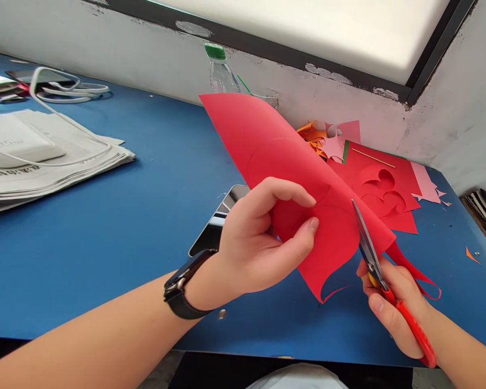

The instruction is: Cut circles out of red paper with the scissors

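My left hand (263, 237), with a dark watch on its wrist, is closed on a sheet of red paper (291, 156). Its thumb and index tips come close together over the sheet, and the other fingers are mostly hidden. Faint curved pencil lines run across the paper, and its upper right side curls over. My right hand (400, 302) grips scissors (413, 324) with red handles. Their blades point up and lie at the right part of the sheet, at a cut edge. A thin curled red strip (417, 270) hangs down beside the right hand.
Red sheets with cut-out curves (383, 189) and orange and pink scraps (314, 138) lie at the back right. A clear bottle (222, 73) stands behind the paper. Partly covered, a phone (210, 232) lies under the left hand. Newspapers (85, 165) and a white cable (71, 92) are left.
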Tool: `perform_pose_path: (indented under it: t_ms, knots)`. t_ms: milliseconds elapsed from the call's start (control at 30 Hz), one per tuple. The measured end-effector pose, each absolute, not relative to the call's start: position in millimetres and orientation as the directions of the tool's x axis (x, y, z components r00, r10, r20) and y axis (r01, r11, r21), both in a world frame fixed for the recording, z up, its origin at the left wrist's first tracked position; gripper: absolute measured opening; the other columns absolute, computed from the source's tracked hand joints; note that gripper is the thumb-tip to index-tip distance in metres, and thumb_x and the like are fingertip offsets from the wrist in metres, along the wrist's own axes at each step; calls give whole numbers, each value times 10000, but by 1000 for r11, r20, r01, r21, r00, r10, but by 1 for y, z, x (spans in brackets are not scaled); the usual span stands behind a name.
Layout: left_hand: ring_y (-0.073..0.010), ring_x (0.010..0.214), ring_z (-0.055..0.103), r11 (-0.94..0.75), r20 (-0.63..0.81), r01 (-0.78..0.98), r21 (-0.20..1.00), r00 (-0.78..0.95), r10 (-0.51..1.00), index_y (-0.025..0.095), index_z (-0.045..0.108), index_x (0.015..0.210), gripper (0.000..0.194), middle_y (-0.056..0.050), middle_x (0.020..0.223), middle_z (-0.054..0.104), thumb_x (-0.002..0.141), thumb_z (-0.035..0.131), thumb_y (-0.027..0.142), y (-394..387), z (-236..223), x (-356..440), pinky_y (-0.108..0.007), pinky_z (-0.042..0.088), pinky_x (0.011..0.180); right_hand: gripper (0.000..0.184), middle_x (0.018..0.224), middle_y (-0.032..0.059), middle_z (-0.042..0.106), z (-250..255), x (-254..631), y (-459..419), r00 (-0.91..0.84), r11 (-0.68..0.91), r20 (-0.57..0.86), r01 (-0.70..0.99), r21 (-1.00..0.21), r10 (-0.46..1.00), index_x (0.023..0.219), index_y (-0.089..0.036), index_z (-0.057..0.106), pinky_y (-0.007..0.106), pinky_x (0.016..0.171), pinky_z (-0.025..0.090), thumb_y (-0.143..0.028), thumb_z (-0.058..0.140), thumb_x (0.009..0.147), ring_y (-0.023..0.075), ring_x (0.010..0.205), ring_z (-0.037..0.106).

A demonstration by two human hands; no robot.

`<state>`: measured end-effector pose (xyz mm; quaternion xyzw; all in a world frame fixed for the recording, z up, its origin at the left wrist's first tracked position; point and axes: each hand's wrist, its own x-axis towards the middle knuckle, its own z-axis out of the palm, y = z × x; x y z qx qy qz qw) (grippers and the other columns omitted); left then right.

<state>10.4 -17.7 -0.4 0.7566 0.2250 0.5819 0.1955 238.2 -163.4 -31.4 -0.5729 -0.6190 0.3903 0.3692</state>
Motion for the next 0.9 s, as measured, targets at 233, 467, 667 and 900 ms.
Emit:
perform_pose_path:
  t_ms: [233, 467, 667, 900]
  knots:
    - [-205, 775, 753, -868, 839, 111, 483, 225, 496, 283, 662, 1031, 304, -18, 932, 774, 853, 720, 42, -13, 0, 10, -339, 665, 661, 359, 784, -63, 479, -44, 263, -159, -249, 32, -73, 394, -919, 966, 1242, -279, 579, 319, 568, 349, -596, 595, 1074, 155, 599, 412]
    - [-186, 743, 737, -892, 860, 127, 435, 236, 453, 261, 655, 1030, 288, -21, 910, 770, 849, 685, 38, -10, -1, 8, -312, 632, 624, 329, 800, -63, 486, -51, 269, -157, -270, 55, -41, 338, -940, 962, 1265, -301, 587, 302, 538, 337, -588, 613, 1106, 142, 589, 394]
    - [-181, 754, 736, -885, 852, 124, 448, 239, 465, 262, 649, 1033, 293, -23, 911, 768, 850, 681, 36, -9, 0, 7, -310, 632, 637, 354, 770, -72, 463, -46, 263, -158, -249, 47, -41, 338, -940, 968, 1240, -287, 598, 315, 551, 311, -610, 618, 1095, 144, 592, 377]
    - [-189, 748, 738, -876, 844, 118, 468, 234, 482, 264, 654, 1009, 271, -26, 909, 781, 845, 694, 52, -10, 1, 7, -318, 628, 625, 372, 747, -77, 446, -32, 249, -161, -138, -35, -93, 370, -928, 986, 1184, -236, 619, 348, 585, 275, -577, 622, 1035, 143, 603, 360]
